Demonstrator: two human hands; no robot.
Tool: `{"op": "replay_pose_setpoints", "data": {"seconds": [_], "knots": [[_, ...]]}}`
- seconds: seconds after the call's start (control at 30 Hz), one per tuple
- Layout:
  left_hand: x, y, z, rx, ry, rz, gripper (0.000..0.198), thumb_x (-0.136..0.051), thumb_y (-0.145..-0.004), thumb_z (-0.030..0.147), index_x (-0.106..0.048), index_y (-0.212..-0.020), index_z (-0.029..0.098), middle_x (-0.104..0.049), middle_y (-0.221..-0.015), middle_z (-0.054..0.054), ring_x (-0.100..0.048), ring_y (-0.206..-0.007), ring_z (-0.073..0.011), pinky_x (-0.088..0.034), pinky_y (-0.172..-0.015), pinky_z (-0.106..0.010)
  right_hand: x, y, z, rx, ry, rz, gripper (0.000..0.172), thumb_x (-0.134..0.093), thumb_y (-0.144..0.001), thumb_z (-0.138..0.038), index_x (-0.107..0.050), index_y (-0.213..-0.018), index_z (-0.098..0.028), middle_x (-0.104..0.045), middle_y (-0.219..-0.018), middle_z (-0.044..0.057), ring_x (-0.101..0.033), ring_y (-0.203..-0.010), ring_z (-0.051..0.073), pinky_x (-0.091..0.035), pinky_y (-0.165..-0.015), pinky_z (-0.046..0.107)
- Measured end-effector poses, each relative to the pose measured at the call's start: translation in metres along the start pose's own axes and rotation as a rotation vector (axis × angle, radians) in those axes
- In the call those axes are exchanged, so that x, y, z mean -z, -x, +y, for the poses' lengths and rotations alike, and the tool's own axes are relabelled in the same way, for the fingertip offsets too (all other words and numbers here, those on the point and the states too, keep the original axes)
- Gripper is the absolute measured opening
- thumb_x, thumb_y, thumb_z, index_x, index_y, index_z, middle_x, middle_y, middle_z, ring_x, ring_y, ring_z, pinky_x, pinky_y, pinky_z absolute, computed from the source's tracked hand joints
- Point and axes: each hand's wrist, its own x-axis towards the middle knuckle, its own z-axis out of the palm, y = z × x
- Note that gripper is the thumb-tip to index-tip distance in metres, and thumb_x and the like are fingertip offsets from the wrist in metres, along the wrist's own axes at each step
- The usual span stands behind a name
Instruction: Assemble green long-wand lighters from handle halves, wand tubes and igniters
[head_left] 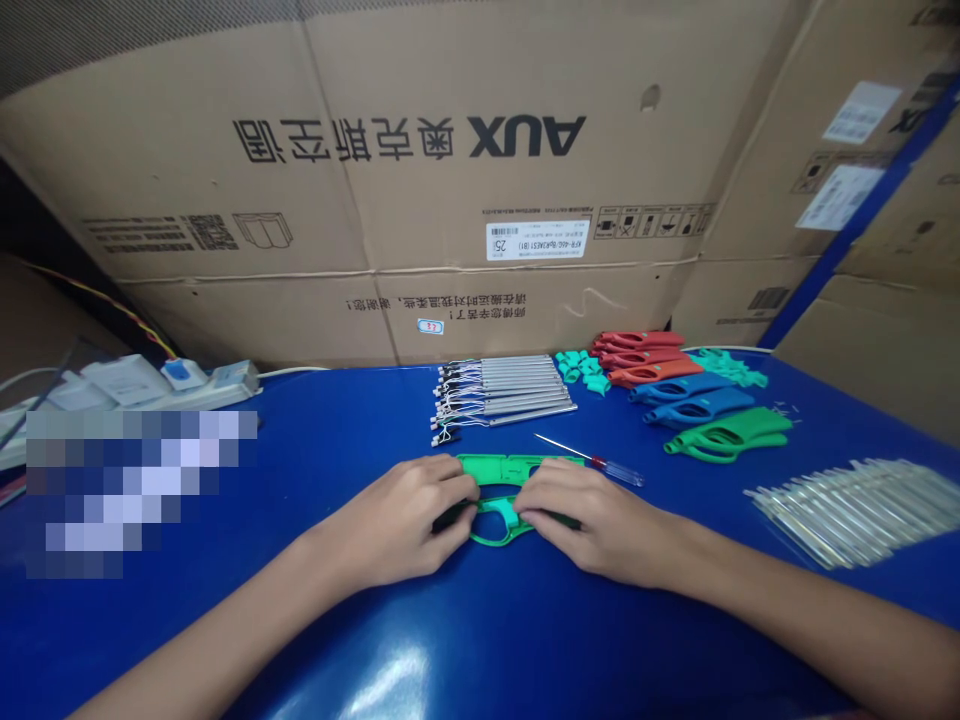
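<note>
The left hand (420, 515) has its fingers closed on one end of a curved, bright-green plastic shell half (491, 540), low over the blue counter (337, 640); the right hand's (581, 515) fingers are drawn together on the other end, beside a small turquoise plastic piece (508, 514). Whether they pinch that piece too is hidden. If the fingers press unevenly or the shell tips, the piece could sit crooked or pop out. A second, straighter green plastic shell half (491, 470) lies just beyond, where a knuckle could knock it askew. The clear-handled screwdriver (621, 471) near the right hand could roll if bumped by the wrist.
</note>
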Motion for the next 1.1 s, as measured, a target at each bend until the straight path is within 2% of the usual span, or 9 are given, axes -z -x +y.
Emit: {"op": "replay_pose_setpoints", "data": {"seconds": [0.47, 0.67, 1.1], "knots": [[0.0004, 0.0005, -0.0001, 0.009, 0.008, -0.010, 0.018, -0.047, -0.092, 0.017, -0.065, -0.092, 0.015, -0.059, -0.085, -0.004, -0.058, -0.076, -0.0163, -0.046, -0.070, -0.029, 0.0020, 0.0004, -0.0025, 0.009, 0.014, -0.026, 0.020, -0.049, -0.096, -0.010, -0.069, -0.098, -0.009, -0.067, -0.091, 0.008, -0.057, -0.085, 0.016, -0.046, -0.083, 0.031], [0.0006, 0.0002, 0.0012, 0.007, 0.007, -0.015, 0.018, -0.047, -0.093, 0.017, -0.065, -0.090, 0.015, -0.058, -0.083, -0.004, -0.057, -0.076, -0.0164, -0.046, -0.069, -0.029, 0.0042, 0.0028, -0.0038, -0.026, 0.006, -0.078, 0.031, -0.045, -0.087, 0.001, -0.068, -0.105, -0.009, -0.065, -0.100, 0.010, -0.057, -0.095, 0.018, -0.044, -0.094, 0.034], [0.0006, 0.0000, -0.0005, 0.020, 0.004, -0.028, 0.019, -0.046, -0.094, 0.019, -0.064, -0.091, 0.015, -0.058, -0.084, -0.004, -0.057, -0.076, -0.0167, -0.046, -0.069, -0.030, 0.0090, 0.0024, -0.0084, -0.080, 0.009, -0.147, 0.038, -0.044, -0.088, 0.001, -0.069, -0.114, -0.010, -0.064, -0.107, 0.011, -0.055, -0.103, 0.019, -0.045, -0.094, 0.033]]}}
